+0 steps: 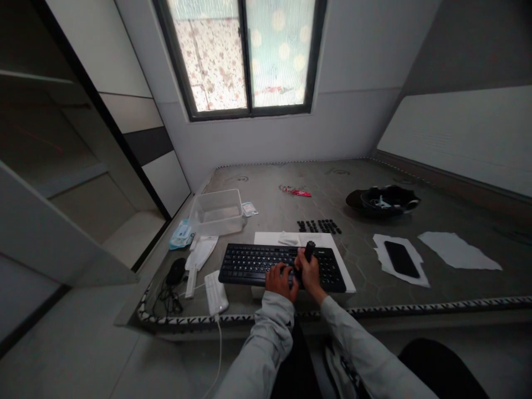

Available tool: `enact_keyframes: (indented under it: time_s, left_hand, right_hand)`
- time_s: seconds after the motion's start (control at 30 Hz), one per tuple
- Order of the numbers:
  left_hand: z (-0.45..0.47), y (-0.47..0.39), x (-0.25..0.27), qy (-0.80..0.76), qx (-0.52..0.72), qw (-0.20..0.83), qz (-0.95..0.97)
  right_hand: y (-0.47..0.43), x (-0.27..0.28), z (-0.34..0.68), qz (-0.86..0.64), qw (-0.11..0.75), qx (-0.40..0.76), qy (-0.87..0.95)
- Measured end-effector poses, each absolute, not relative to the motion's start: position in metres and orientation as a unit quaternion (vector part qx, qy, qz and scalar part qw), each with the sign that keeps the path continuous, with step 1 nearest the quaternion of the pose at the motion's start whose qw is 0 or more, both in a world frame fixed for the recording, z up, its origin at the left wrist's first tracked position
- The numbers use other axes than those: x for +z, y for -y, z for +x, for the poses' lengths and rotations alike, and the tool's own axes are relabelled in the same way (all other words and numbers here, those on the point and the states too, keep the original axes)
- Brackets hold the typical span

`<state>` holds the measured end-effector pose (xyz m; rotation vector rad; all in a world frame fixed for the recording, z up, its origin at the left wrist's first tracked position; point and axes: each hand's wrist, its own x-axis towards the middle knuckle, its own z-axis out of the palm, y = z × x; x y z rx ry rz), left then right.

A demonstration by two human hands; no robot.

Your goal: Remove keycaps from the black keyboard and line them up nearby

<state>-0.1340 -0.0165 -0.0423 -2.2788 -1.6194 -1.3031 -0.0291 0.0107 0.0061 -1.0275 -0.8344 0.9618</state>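
A black keyboard (249, 265) lies across a white box (328, 239) near the front edge of the mattress. My left hand (281, 281) rests on the keyboard's lower middle, with its fingers spread over the keys. Beside it, my right hand (308, 271) is closed around a black-handled tool (310, 249) held upright over the keyboard's right part. The tool's lower end is hidden by my fingers, so its kind does not show. Behind the box, small black keycaps (319, 226) are laid out in rows.
To the left are a clear plastic bin (218, 213), a black mouse (177, 271) with its cable, and a white power strip (216, 293). A phone (401, 258) on white paper and a dark cap (382, 200) lie right. A red-tagged item (297, 192) is farther back.
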Motion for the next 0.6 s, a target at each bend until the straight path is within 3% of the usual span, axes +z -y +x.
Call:
enact_keyframes:
  time_s: [0.37,0.6]
  left_hand:
    - [-0.135,0.019,-0.035,0.554,-0.361,0.019,-0.750]
    - [-0.134,0.020,-0.038,0.554,-0.365,0.021,-0.748]
  right_hand:
    - [0.005,-0.015,-0.033,-0.517,0.632,0.274,0.508]
    - [0.009,-0.017,-0.032,-0.500,0.609,0.259,0.559]
